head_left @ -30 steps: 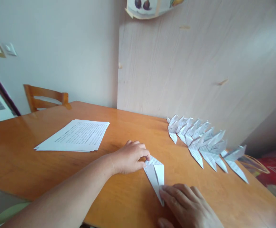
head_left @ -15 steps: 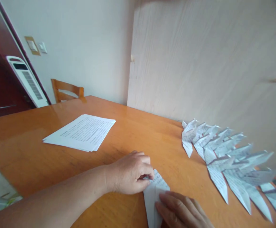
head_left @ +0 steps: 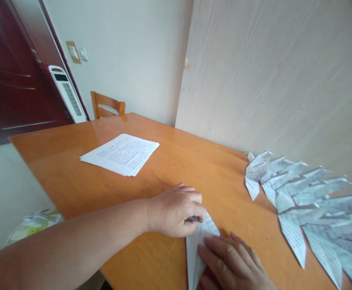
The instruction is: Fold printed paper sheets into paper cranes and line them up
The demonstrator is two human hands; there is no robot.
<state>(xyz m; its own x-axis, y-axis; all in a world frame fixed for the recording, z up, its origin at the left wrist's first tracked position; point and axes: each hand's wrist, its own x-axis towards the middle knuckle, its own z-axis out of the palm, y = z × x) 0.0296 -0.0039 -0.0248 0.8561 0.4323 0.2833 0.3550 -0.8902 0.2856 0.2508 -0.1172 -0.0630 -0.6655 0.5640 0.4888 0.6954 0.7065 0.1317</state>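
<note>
A folded sheet of printed paper [head_left: 194, 257] lies on the table near its front edge, narrow and pointed at the far end. My left hand [head_left: 178, 211] is closed at the paper's far end, with thumb and fingers pinching its left side. Over the right side rests my right hand [head_left: 233, 262], its fingers stretched out and pressing on the paper; its lower part runs out of view. Both hands hide portions of the sheet.
A stack of printed sheets [head_left: 121, 155] lies farther back on the wooden table [head_left: 176, 161]. Several folded paper pieces [head_left: 296, 201] stand in rows at the right by the board wall. A chair [head_left: 107, 104] is at the far end. A plastic bag [head_left: 35, 225] shows lower left.
The view has swung left, so things appear shifted right and more of the door and floor shows. My left hand covers more of the paper's far end; my right hand still presses on it.
</note>
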